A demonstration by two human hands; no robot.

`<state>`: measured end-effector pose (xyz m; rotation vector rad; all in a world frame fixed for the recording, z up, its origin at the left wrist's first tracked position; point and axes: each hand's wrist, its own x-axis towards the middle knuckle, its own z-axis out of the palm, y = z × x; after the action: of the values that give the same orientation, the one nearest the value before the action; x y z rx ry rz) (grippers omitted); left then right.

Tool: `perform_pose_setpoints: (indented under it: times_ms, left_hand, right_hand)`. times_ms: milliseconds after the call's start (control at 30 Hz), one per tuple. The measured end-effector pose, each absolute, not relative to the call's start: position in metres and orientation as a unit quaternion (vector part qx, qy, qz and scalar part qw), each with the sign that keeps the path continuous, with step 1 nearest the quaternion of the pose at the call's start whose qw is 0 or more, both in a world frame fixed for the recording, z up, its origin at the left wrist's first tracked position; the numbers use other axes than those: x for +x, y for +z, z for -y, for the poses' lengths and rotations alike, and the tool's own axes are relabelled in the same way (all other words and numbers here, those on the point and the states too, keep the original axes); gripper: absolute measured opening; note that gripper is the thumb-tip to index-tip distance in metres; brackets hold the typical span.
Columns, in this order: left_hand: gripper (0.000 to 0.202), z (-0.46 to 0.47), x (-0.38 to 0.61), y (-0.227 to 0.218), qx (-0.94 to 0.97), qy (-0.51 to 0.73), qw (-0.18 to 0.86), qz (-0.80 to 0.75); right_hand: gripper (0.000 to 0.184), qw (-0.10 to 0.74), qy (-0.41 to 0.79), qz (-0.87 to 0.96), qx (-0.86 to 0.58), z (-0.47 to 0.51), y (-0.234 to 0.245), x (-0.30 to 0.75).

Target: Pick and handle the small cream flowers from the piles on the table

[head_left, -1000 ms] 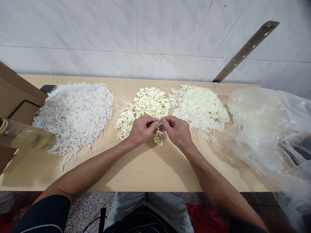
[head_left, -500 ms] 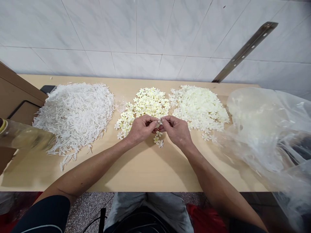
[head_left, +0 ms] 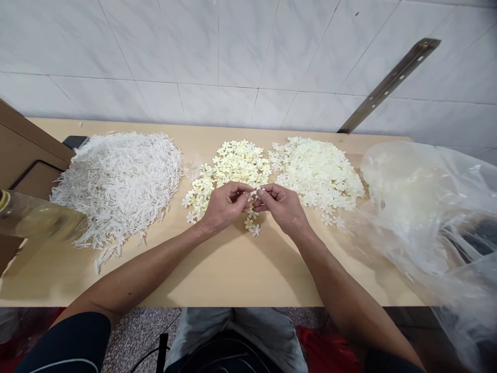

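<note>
My left hand (head_left: 225, 206) and my right hand (head_left: 282, 207) meet above the middle of the wooden table (head_left: 233, 269), fingertips pinched together on a small white flower piece (head_left: 254, 194). Behind them lies a pile of yellow-centred flowers (head_left: 233, 168). To its right spreads a wider pile of pale white flowers (head_left: 316, 171). A big heap of thin white stems (head_left: 120, 181) lies on the left. A few loose flowers (head_left: 251, 224) rest on the table just below my hands.
A large clear plastic bag (head_left: 427, 207) covers the table's right end. A clear bottle (head_left: 39, 220) lies at the left edge beside a brown box (head_left: 27, 150). A metal bar (head_left: 388, 83) leans on the tiled wall. A small scrap of clear plastic (head_left: 191, 167) sits between the piles.
Both hands have stayed in place, fingers working slightly on the small flower piece. The camera has shifted a little.
</note>
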<state>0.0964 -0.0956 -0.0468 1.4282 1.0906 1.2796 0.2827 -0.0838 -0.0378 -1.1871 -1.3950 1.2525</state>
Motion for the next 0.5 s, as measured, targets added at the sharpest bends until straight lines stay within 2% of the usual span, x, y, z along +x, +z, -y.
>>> perform_pose_setpoints:
  times_ms: [133,267,500]
  left_hand:
    - [0.023,0.0915,0.0954,-0.0439,0.497,0.537,0.502,-0.461]
    - [0.025,0.0872,0.0937,-0.0434,0.465,0.507,0.556,-0.467]
    - [0.022,0.0874,0.0939,-0.0400,0.467,0.496,0.562,-0.470]
  right_hand:
    - [0.034,0.471,0.527,0.517,-0.483,0.0810,-0.0336,0.2839]
    - [0.037,0.458,0.576,0.502,-0.454,0.0805,-0.0305,0.2866]
    - [0.040,0.440,0.555,0.538,-0.456,0.0816,-0.0289,0.2899]
